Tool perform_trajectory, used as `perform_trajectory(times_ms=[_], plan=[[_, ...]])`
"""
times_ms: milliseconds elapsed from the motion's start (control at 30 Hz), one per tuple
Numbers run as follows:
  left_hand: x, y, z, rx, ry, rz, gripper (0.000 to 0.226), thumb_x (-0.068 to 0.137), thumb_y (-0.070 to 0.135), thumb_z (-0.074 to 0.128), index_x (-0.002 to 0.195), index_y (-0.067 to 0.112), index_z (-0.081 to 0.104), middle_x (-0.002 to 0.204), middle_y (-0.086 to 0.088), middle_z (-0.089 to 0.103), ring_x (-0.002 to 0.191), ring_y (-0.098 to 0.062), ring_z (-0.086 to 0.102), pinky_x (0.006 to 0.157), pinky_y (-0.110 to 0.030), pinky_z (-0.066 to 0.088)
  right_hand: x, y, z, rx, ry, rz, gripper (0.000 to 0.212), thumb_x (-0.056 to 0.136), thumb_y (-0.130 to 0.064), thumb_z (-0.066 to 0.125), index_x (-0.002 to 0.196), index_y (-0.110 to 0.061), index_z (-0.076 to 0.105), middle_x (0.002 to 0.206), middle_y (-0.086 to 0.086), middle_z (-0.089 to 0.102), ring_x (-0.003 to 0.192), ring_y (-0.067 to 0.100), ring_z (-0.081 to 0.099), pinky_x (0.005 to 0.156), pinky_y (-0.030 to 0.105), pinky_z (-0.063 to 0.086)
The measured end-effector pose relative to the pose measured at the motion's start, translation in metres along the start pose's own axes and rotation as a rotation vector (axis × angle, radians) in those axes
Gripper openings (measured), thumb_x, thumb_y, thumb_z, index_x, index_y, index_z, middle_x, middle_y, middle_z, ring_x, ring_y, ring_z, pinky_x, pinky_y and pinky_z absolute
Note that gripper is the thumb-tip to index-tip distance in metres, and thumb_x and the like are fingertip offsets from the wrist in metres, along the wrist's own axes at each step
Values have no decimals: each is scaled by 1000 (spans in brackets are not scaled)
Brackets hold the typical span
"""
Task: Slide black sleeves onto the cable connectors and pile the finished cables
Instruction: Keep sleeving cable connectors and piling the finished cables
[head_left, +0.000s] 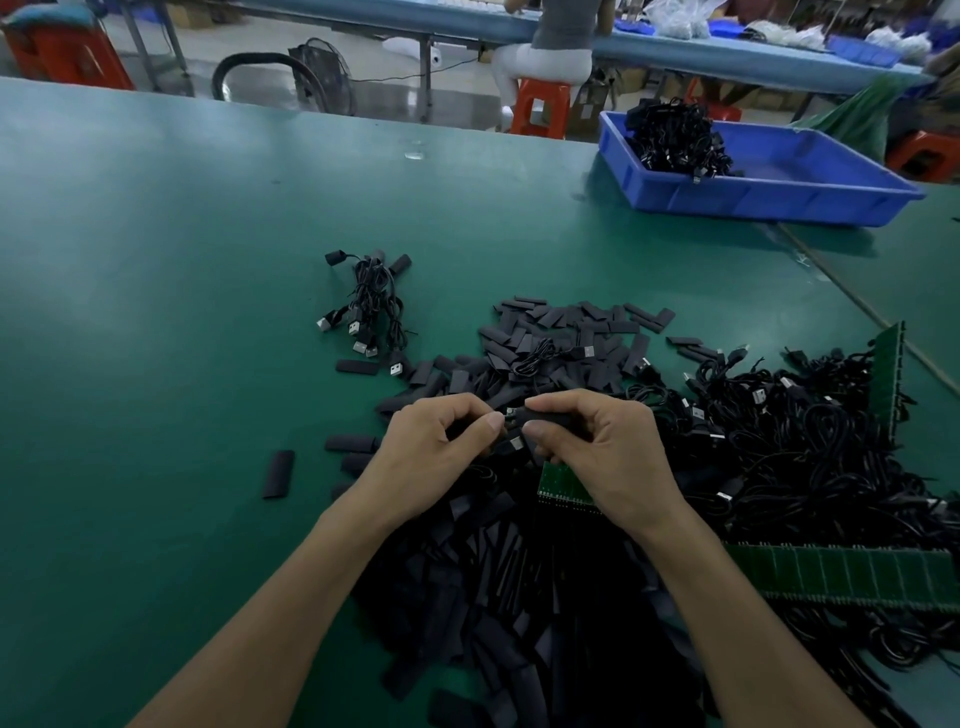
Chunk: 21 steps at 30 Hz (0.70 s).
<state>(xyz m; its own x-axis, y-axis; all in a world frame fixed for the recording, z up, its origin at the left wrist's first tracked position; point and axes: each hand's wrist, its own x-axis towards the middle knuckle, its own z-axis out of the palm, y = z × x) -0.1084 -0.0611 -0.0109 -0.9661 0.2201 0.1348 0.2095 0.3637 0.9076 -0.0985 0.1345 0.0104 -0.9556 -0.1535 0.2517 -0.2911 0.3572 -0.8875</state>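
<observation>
Green table (156, 312): sleeve heap (571, 318), cable tangle (805, 441), blue bin (753, 203); left fingers (488, 423) pinch connector (511, 414), right fingers (535, 430) grip sleeve (546, 415).

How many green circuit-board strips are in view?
3. One green strip stands on edge at the far right of the cable heap, a second lies across the cables lower right, a third shows partly under the right hand. More may be buried.
</observation>
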Motion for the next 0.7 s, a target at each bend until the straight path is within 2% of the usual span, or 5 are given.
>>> perform_trajectory(times_ms=[100,200,400,567,700], plan=[[-1,1,0,-22,-16,14,20,98,30,61,83,21,72,72,-6,66,62,-18,55,62,-42,47,0,4,0,8,6,9,24,86,-15,77,99,-34,70,79,-11,74,68,10,71,66,17,54],[-1,0,0,-24,-18,10,21,98,30,61,82,24,73,71,-3,67,67,-33,58,64,-45,48,-2,8,1,4,17,-2,21,87,-19,75,97,-36,70,75,-5,73,65,13,69,64,22,56],[-3,-4,4,97,-29,18,20,99,34,59,86,33,74,66,12,67,55,-3,54,58,-22,41,-3,12,4,-20,43,-14,22,87,-16,76,93,-36,71,76,-7,73,65,12,70,62,19,55],[-2,-4,2,96,-42,37,21,100,30,60,86,29,76,65,13,67,59,-5,57,60,-17,41,-2,11,2,-24,8,-38,27,85,-13,78,99,-36,72,86,-11,74,71,9,71,67,16,55],[-3,-5,1,106,-62,62,26,98,38,57,82,29,75,67,9,69,70,-19,62,73,-17,43,-4,13,2,-127,-1,-118,22,85,-12,76,106,-18,76,78,-13,72,71,7,70,66,14,54]])
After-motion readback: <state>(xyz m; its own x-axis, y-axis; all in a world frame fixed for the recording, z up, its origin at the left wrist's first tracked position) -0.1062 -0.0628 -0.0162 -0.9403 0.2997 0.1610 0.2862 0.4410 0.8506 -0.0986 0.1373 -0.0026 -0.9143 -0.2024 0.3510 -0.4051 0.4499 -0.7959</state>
